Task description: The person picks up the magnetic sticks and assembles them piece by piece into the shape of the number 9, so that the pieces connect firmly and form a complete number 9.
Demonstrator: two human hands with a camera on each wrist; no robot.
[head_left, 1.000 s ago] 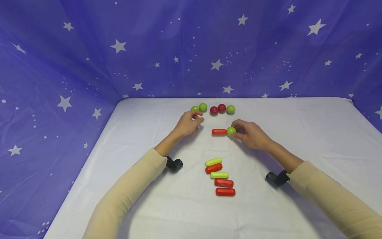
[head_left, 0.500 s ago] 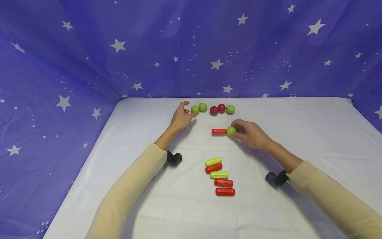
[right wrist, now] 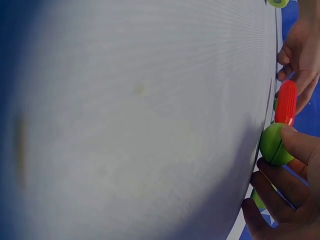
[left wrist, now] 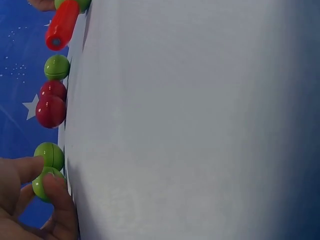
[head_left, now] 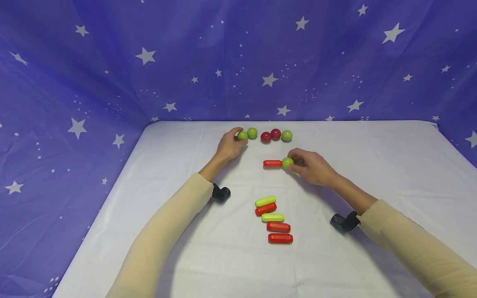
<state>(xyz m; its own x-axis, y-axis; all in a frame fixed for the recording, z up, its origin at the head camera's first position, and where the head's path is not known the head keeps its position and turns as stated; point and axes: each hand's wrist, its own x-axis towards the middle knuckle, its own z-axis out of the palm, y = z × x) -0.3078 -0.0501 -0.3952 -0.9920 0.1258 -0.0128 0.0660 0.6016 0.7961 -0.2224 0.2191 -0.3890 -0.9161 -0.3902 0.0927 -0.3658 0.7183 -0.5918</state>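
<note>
At the back of the table, my left hand (head_left: pixel 230 145) has its thumb and fingers around the leftmost green ball (left wrist: pixel 44 186). A second green ball (head_left: pixel 252 133) sits right beside it. My right hand (head_left: pixel 312 166) pinches another green ball (head_left: pixel 287 163), which has a seam visible in the right wrist view. The end of a red ridged handle (head_left: pixel 272 163) meets that ball on its left side, and the pair lies sideways near the table's middle. In the right wrist view, the handle (right wrist: pixel 286 102) points toward my left hand.
Two red balls (head_left: pixel 266 137) and a green ball (head_left: pixel 287 135) stand along the back. Closer to me lies a column of several handles: yellow ones (head_left: pixel 273 217) and red ones (head_left: pixel 280 238). A starry blue cloth (head_left: pixel 238 62) hangs behind the white-covered table (head_left: pixel 208 256).
My left hand has gone left from in front of the green balls, opened beside the leftmost one, then closed its fingers around it. The right hand has kept its hold with no clear movement.
</note>
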